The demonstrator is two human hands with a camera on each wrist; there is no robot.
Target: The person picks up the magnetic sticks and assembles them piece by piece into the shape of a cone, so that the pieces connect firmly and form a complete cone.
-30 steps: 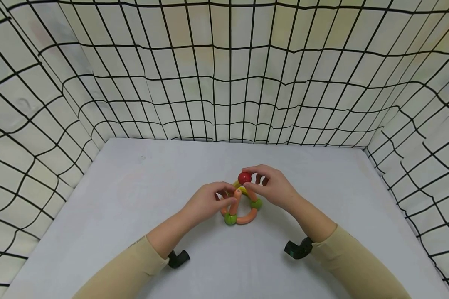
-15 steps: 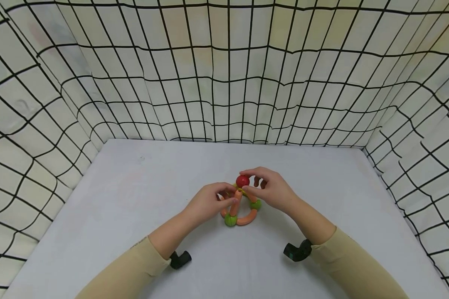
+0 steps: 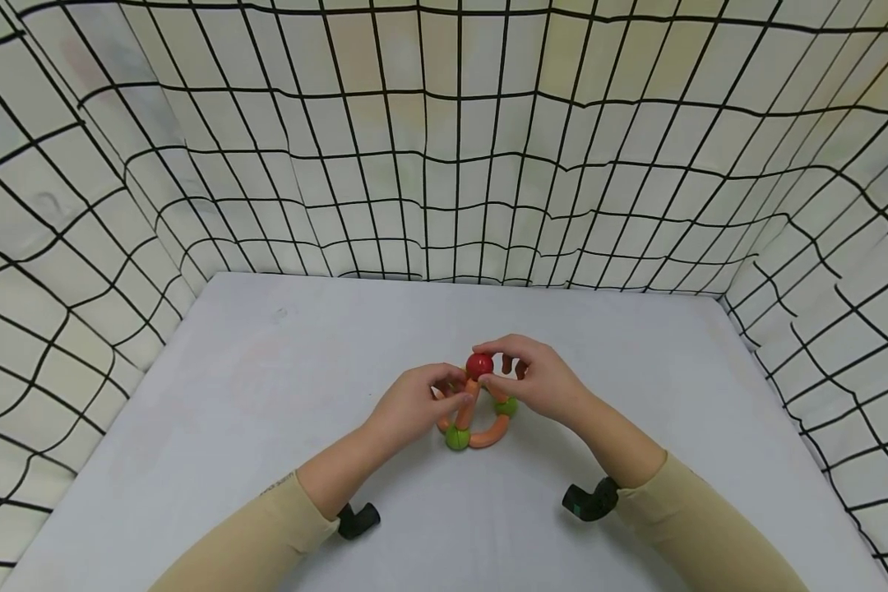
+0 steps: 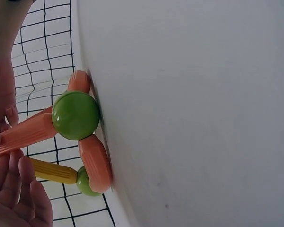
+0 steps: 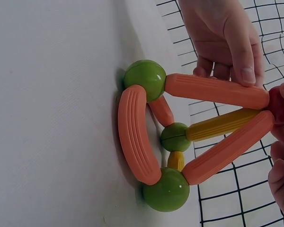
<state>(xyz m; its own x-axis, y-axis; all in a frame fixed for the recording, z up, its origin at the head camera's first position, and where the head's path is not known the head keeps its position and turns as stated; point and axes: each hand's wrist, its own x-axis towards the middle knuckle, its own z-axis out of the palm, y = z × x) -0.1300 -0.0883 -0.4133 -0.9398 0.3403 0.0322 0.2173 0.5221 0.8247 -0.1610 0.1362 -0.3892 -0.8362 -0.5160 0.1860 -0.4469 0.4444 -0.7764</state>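
A small frame of toy balls and rods stands on the table. Its base has curved rods, among them an orange curved rod (image 5: pixel 135 135), joined by green balls (image 5: pixel 165 190). Two straight orange rods (image 5: pixel 217 91) and a straight yellow rod (image 5: pixel 225 125) lean up to a red ball (image 3: pixel 479 366) at the peak. My right hand (image 3: pixel 540 374) pinches that ball between thumb and fingers. With thumb and fingertips my left hand (image 3: pixel 418 407) holds the near orange rod (image 3: pixel 468 407) close to its upper end. Hands partly hide the far side in the head view.
The white table (image 3: pixel 326 329) is enclosed at the back and sides by black netting (image 3: pixel 444 156) over pale walls. A black elbow-shaped piece (image 3: pixel 358 520) sits at the left wrist and another black piece (image 3: pixel 590 500) at the right.
My right hand has brought the red ball down and slightly toward me, onto the top of the rods. The left hand has stayed nearly still on the orange rod.
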